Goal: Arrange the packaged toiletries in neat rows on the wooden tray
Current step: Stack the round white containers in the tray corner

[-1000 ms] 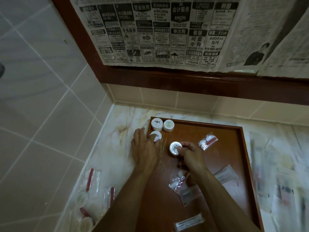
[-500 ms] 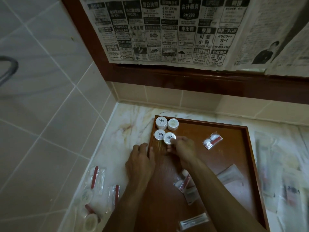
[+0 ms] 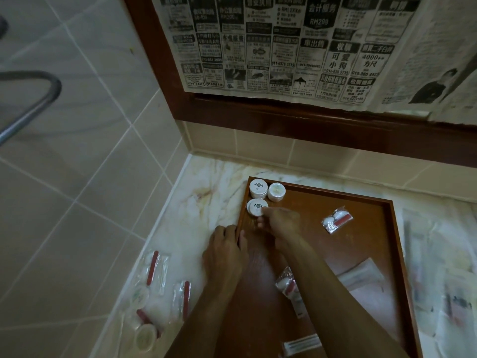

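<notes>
the tray (image 3: 361, 202) sits on the marble counter (image 3: 206, 192). two round tubs (image 3: 258, 188) stand side by side in its far left corner, a third tub (image 3: 255, 206) just in front of them. the right hand (image 3: 280, 223) covers a spot beside the third tub, fingers curled; whether it holds anything i cannot tell. the left hand (image 3: 224, 251) rests flat on the tray's left rim, fingers relaxed. a sachet (image 3: 336, 220) lies further right on the tray; more packets (image 3: 154, 270) lie on the counter, left.
</notes>
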